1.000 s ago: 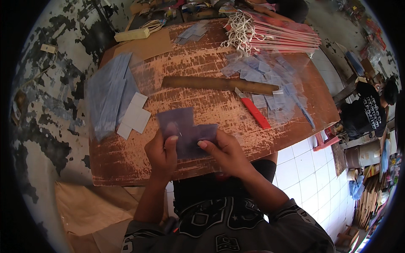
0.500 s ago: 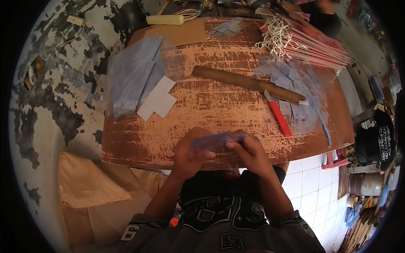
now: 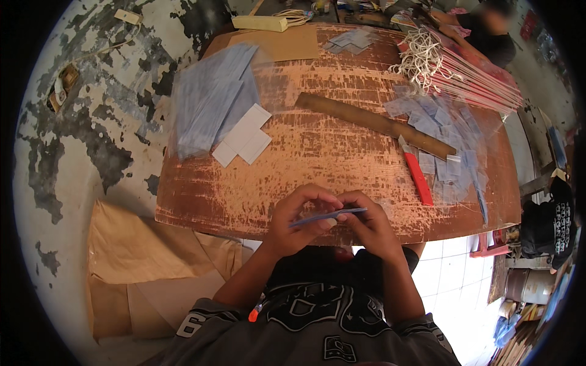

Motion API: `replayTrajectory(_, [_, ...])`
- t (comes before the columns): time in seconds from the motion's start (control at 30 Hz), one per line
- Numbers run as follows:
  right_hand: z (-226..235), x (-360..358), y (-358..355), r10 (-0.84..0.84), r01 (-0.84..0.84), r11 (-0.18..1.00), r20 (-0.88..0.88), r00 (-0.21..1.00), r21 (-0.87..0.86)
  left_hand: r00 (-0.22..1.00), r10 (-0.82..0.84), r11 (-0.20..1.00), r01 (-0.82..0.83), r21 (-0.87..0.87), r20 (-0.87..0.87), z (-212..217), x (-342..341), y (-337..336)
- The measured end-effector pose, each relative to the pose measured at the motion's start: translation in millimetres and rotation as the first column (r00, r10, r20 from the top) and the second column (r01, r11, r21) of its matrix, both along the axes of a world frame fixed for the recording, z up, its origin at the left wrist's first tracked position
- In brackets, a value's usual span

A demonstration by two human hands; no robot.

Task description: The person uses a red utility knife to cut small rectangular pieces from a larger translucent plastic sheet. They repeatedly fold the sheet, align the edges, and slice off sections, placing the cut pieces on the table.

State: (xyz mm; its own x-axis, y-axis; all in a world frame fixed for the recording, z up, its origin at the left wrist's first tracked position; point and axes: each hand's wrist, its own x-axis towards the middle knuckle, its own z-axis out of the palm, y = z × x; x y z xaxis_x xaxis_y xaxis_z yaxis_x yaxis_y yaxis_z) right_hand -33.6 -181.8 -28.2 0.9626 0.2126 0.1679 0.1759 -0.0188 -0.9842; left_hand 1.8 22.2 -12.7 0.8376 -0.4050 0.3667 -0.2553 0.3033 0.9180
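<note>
A thin stack of bluish clear plastic pieces (image 3: 314,217) is held nearly edge-on above the table's near edge. My left hand (image 3: 294,221) grips its left part, thumb below and fingers curved over the far side. At the stack's right end, my right hand (image 3: 370,224) pinches it between thumb and fingers. The fingertips of both hands almost meet at the middle. A utility knife with a red handle (image 3: 419,180) lies to the right, its blade end by a long brown ruler-like strip (image 3: 372,122).
Large clear plastic sheets (image 3: 210,100) and white card pieces (image 3: 244,137) lie left on the worn wooden table (image 3: 293,165). Small plastic pieces (image 3: 448,131) are scattered right. Beyond are bundled rods with white cords (image 3: 467,76). Another person (image 3: 488,36) is at the far right.
The plastic stack has turned from showing its flat face to nearly edge-on. My fingers have come closer together over it. The whole view has shifted slightly.
</note>
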Motion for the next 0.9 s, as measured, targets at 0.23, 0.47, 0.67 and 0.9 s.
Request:
replayTrajectory(0.23, [2.0, 1.7, 0.8, 0.041, -0.034, 0.986, 0.037, 0.999, -0.165, 0.975, 0.020, 0.985, -0.057, 0.161, 0.219, -1.4, 6.9, -0.5])
replayTrajectory(0.47, [5.2, 3.0, -1.7, 0.033, -0.031, 0.970, 0.008, 0.999, -0.240, 0.975, 0.024, 0.986, -0.060, 0.158, 0.220, -1.8, 8.3, -3.2])
replayTrajectory(0.67, [0.8, 2.5, -1.5, 0.020, -0.004, 0.963, 0.055, 0.998, -0.271, 0.995, -0.018, 0.993, 0.006, 0.119, 0.100, -8.7, 5.9, -1.8])
replayTrajectory(0.9, [-0.8, 5.8, -1.6, 0.009, 0.013, 0.963, 0.082, 0.997, -0.270, 0.993, 0.112, 0.980, -0.105, 0.170, -0.035, -7.7, -6.4, -1.1])
